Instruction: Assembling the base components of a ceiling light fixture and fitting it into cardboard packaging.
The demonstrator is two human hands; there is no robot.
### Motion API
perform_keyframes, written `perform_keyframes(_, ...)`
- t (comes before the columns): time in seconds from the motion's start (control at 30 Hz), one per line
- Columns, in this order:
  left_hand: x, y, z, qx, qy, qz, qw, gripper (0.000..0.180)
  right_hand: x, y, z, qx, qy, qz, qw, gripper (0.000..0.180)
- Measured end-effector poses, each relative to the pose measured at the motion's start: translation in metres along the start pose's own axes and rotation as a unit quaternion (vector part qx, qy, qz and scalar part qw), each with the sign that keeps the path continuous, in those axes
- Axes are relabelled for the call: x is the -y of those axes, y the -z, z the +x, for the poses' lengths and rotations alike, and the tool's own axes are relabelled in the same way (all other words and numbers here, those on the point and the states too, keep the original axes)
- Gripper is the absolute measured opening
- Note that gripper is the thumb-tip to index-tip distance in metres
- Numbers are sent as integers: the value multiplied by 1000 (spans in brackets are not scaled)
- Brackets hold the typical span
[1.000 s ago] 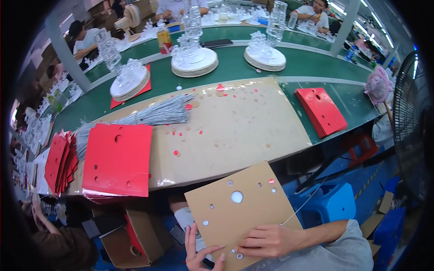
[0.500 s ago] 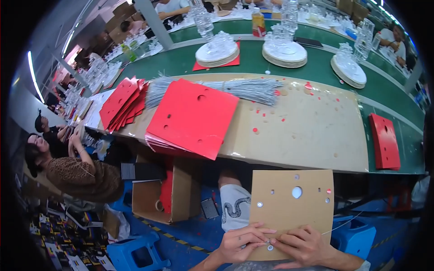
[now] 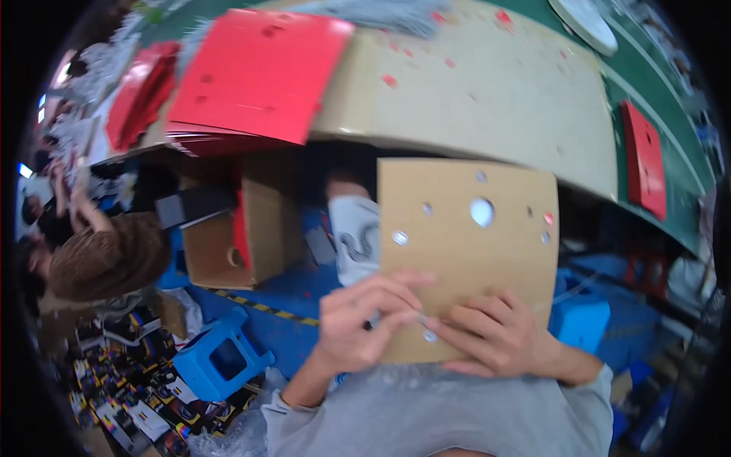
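A tan cardboard panel (image 3: 472, 259) leans against my lap. It has one large round hole, smaller holes, several small pale round discs and a red spot near its right edge. My left hand (image 3: 365, 316) is closed at the panel's lower left, its fingertips pinching what looks like a thin grey wire end. My right hand (image 3: 499, 335) rests over the lower right with curled fingers, its index fingertip beside a pale disc (image 3: 429, 335) near the left fingertips. A faint thin wire (image 3: 588, 283) shows beyond the panel's right edge. What lies under the right palm is hidden.
Ahead stands a cardboard-topped table (image 3: 487, 99) with a stack of red panels (image 3: 259, 76), grey wires (image 3: 381, 14) and red scraps. Another red stack (image 3: 646, 164) lies right. Left are an open carton (image 3: 266, 221), a blue stool (image 3: 221, 354) and a seated person (image 3: 114, 255).
The view has tipped downward, so the table sits higher in the picture and more of my lap shows. Both hands stay at the panel's lower part, the left turned a little.
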State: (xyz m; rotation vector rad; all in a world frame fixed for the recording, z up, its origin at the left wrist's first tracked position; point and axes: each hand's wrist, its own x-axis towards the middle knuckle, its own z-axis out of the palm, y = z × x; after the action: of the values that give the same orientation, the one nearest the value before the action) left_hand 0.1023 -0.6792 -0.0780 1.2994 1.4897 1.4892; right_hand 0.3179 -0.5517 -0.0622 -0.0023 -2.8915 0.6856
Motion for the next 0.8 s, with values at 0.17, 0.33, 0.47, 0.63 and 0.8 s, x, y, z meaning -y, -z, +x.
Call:
perform_keyframes(0.17,4,-7,25,20,-10,208,978,11,5,-10,3,-23,-9,8,1000,56)
perform_keyframes(0.33,25,-16,19,-5,65,133,989,63,10,-11,-10,-31,-29,38,998,60)
perform_keyframes(0.47,24,-21,21,44,66,147,986,63,-14,-5,-33,-142,-14,168,975,33)
perform_keyframes(0.63,7,-10,5,24,50,377,925,55,-34,60,-145,10,-361,291,886,41)
perform_keyframes(0.8,-23,-10,10,-1,-100,364,926,58,-14,19,-121,-363,-443,362,735,74)
